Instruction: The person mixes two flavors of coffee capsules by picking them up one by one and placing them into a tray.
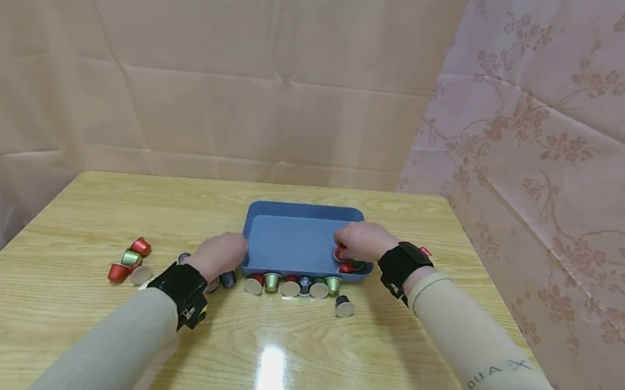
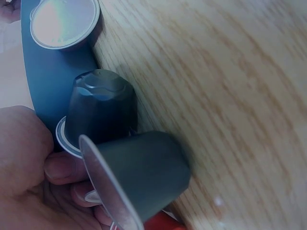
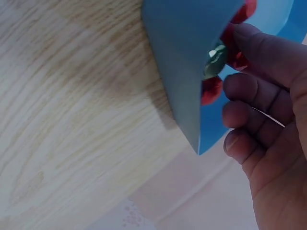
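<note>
In the head view, my right hand (image 1: 367, 241) is over the right end of the blue tray (image 1: 290, 234). It pinches a red coffee capsule (image 3: 234, 48) between thumb and index finger. Under it lie a red capsule (image 1: 346, 268) and a green capsule (image 3: 215, 62) in the tray. My left hand (image 1: 220, 254) is at the tray's left edge with curled fingers. A dark capsule (image 2: 103, 108) and a grey-green capsule (image 2: 144, 167) lie close to its fingertips in the left wrist view; these capsules partly hide the fingers, so any hold is unclear.
Several capsules, among them a green capsule (image 1: 272, 282), line the tray's front side. A dark capsule (image 1: 343, 306) lies nearer on the wooden table (image 1: 385, 370). At left is a small group with a red capsule (image 1: 118, 273). Curtains (image 1: 217, 68) stand behind.
</note>
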Demonstrator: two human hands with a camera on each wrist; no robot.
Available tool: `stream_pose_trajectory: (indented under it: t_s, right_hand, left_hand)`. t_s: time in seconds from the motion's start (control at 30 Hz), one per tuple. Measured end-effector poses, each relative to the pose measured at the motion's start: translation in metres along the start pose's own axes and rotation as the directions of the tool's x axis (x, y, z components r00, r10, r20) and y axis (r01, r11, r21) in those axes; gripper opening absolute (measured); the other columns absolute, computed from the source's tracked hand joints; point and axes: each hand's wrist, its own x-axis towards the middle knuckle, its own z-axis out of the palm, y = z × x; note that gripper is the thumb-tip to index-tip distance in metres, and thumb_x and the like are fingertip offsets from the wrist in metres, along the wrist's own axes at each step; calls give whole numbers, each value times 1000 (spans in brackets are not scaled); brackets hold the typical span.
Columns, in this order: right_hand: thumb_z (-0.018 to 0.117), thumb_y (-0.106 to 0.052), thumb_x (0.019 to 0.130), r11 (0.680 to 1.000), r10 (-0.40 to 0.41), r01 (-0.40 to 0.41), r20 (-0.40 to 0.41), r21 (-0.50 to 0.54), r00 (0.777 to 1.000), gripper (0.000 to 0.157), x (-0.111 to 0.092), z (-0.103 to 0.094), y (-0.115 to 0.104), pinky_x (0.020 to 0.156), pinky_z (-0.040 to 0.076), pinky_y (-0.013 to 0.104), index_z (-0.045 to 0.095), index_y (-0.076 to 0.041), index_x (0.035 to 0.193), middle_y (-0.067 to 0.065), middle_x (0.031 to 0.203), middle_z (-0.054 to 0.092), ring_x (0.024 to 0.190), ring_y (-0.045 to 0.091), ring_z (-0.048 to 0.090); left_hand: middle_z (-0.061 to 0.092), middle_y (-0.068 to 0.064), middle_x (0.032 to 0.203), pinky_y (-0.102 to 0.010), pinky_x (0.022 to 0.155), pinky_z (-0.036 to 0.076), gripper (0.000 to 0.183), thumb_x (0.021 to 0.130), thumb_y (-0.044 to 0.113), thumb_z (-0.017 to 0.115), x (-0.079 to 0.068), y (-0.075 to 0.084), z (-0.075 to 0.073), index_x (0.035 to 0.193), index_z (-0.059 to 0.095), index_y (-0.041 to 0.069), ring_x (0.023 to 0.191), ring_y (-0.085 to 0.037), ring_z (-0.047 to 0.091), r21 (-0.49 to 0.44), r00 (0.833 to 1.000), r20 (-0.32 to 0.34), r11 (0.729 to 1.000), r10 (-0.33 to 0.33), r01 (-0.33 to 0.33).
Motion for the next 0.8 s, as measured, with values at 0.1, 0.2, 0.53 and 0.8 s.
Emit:
stream_pose_trajectory:
  t_s: [0.1,0.2,0.53,0.8]
  right_hand:
    - [73,-22,95,1000,-15,14,-20,-12,1000,13,0,4,1,64,41,30,64,-14,90,-2,79,58,69,15,51]
    - [73,-21,95,1000,-21,20,-27,-13,999,13,-2,5,0,64,41,30,64,-14,89,-2,79,58,69,15,50]
    - [72,-21,95,1000,-28,28,-34,-6,999,12,-3,5,-2,65,41,30,64,-14,89,-2,79,58,69,15,50]
    - [69,-23,98,999,-38,37,-34,-13,999,17,-7,2,-3,75,53,36,71,-11,110,5,96,71,81,18,64]
  left_hand:
    - [55,-7,80,-35,67,43,22,103,0,46,0,0,-1,90,64,4,72,-22,49,-3,1000,1,1000,-2,2]
    - [55,-7,80,-35,67,43,22,103,-1,46,-1,2,-2,89,63,4,72,-22,49,-3,1000,1,1000,3,-3]
    - [56,-7,81,-36,67,44,24,104,1,45,0,1,-2,89,63,4,72,-22,49,-6,1000,1,1000,4,-4]
    - [57,-6,84,-36,70,44,23,104,1,45,-1,1,-2,91,64,5,74,-22,48,-11,1000,8,1000,1,-1]
